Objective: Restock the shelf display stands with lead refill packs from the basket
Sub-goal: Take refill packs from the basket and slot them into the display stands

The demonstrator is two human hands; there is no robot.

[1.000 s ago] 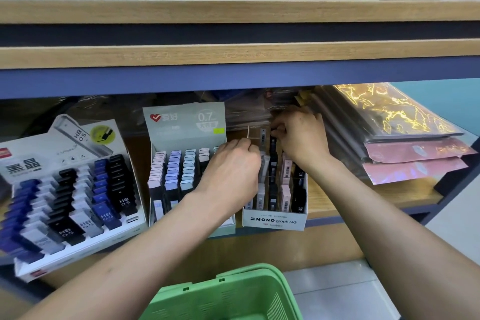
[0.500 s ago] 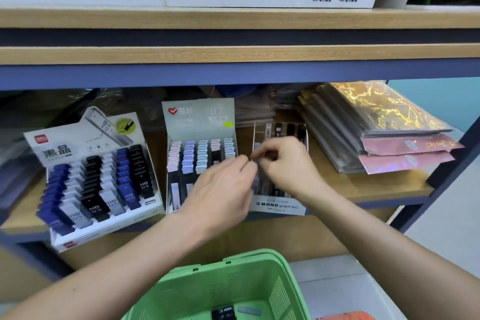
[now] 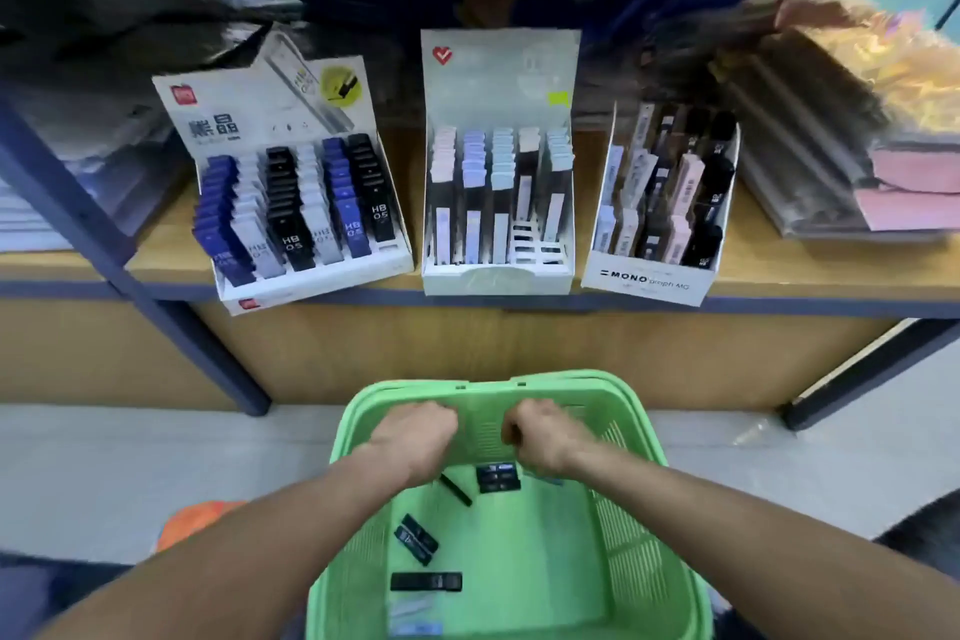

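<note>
Shelf-side, both hands had been drawn back from the MONO stand (image 3: 657,208): the left hand (image 3: 415,437) and right hand (image 3: 545,439) were curled over the green basket (image 3: 639,437) (any grip cannot be told). Refill packs (image 3: 498,477) lay inside, so another pick seemed due.

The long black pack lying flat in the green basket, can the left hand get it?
Probably yes. The long black pack lies uncovered on the basket floor, and the left hand is already inside above it.
</note>
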